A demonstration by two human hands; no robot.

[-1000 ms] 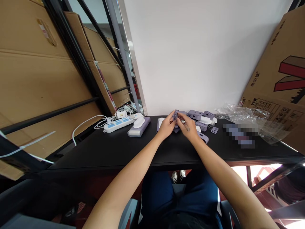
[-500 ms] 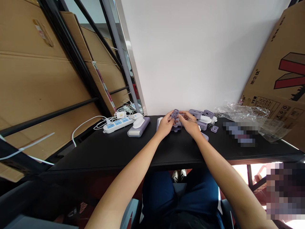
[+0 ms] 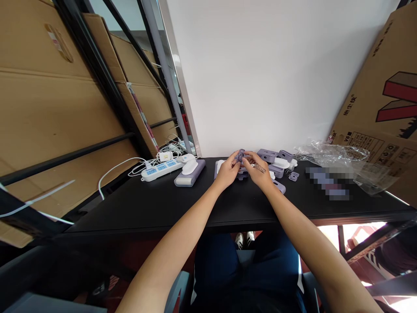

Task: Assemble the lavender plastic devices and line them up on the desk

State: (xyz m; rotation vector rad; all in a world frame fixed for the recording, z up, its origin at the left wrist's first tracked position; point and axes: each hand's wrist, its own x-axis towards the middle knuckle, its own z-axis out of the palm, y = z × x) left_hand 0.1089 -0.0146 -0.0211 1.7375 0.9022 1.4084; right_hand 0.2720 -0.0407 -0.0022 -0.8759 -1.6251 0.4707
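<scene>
My left hand [image 3: 228, 170] is closed on a small purple plastic part [image 3: 240, 154], held just above the black table. Close against it, my right hand [image 3: 259, 170] pinches a thin coil spring [image 3: 259, 168], whose loose end trails over the back of that hand to the right. The spring's near end meets the purple part between my fingertips; whether it is hooked in I cannot tell. Beneath and behind the hands lie purple and white plastic pieces [image 3: 242, 174], partly hidden by my fingers.
On the black table [image 3: 156, 204], a white power strip [image 3: 163, 168] and a purple-and-white device [image 3: 190, 173] lie left. To the right are purple housings [image 3: 267, 155], a small flat purple piece [image 3: 293, 176] and clear plastic wrap [image 3: 339, 156]. Cardboard boxes [image 3: 384, 130] flank both sides.
The spring's loose end has swung slightly down over my right hand. Both hands stay together around the purple part, with small finger shifts.
</scene>
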